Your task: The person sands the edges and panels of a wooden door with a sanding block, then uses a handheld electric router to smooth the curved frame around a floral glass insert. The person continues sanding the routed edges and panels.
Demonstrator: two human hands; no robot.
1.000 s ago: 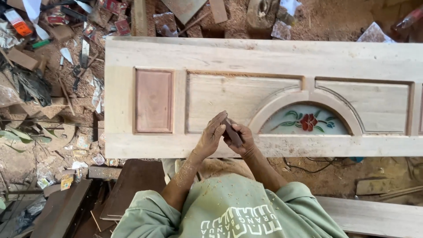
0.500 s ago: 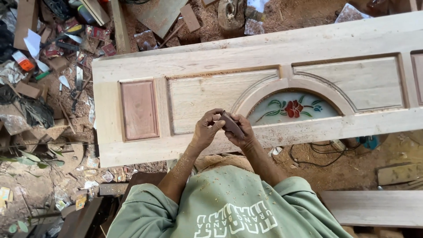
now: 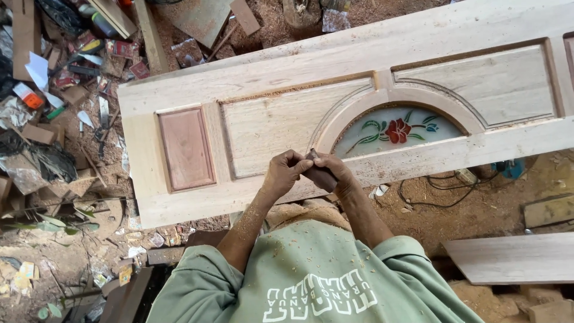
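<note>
both hands, left hand [image 3: 286,173] and right hand [image 3: 335,173], pinch what may be a small dark block [image 3: 320,176] between curled fingers, its long axis running roughly 10-to-4 o'clock over the wooden door [image 3: 281,119].

Dirt floor [image 3: 478,203] covered in sawdust, daylight, no walls in view. Scrap pile [image 3: 66,107] at left: wood offcuts, paper, plastic bits. Loose plank [image 3: 514,257] lies lower right, black cable [image 3: 436,191] snakes beside it. Offcut boards [image 3: 203,18] lie along the top edge.
</note>
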